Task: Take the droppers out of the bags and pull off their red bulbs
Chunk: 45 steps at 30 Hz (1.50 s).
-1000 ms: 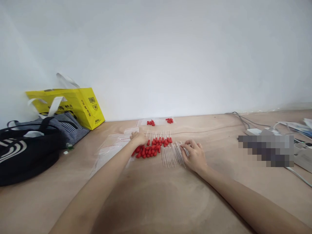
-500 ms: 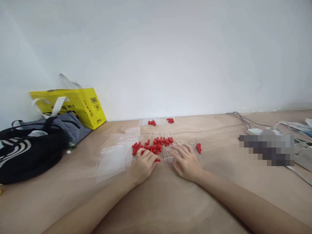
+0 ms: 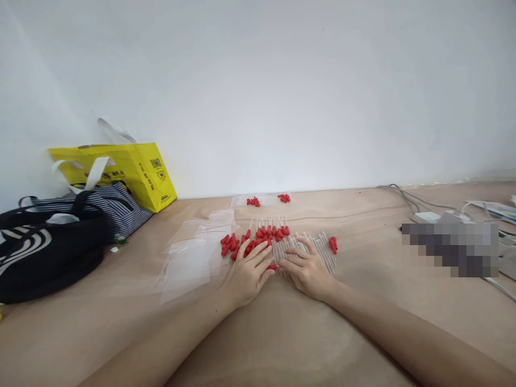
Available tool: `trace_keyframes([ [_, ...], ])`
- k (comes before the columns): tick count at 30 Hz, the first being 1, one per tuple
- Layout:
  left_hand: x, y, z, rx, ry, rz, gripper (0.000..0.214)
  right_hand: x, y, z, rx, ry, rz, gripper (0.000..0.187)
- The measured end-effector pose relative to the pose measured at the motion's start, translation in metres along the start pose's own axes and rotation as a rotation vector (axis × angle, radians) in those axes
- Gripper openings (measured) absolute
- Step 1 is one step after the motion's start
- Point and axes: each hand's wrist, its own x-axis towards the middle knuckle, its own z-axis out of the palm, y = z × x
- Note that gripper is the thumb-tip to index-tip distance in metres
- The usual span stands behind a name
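My left hand has its thumb and fingers closed round a red rubber bulb, whose end shows at the fingertips. My right hand is right beside it, fingers bent and thumb tucked in, closed at the bulb's right end. The glass tube between them is mostly hidden by my fingers. Under and around my right hand lie many clear glass tubes side by side. Loose red bulbs are heaped just beyond my left hand. Behind them, glass droppers with red bulbs fitted lie in a row.
Clear zip bags lie spread at the left. A filled clear bag rests near the wall. A yellow bag, a striped bag and a black bag stand at far left. Cables and a blurred-out object are at right.
My left hand has shifted right with the red bulb, closing the gap to my right hand. The glass tube seen between the hands is now mostly covered. My right fingers have drawn in.
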Motion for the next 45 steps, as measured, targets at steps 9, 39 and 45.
trace_keyframes([
  [9, -0.002, -0.002, 0.001, -0.069, 0.016, 0.048, 0.021, 0.002, -0.004, -0.005, -0.018, 0.027, -0.012, 0.019],
  [39, -0.016, -0.015, -0.003, -0.096, 0.09, -0.151, 0.021, -0.016, 0.022, -0.008, -0.01, -0.031, 0.314, 0.031],
  [45, -0.012, -0.026, -0.005, -0.154, 0.219, -0.372, 0.028, -0.024, 0.039, 0.004, -0.021, -0.089, 0.394, 0.043],
])
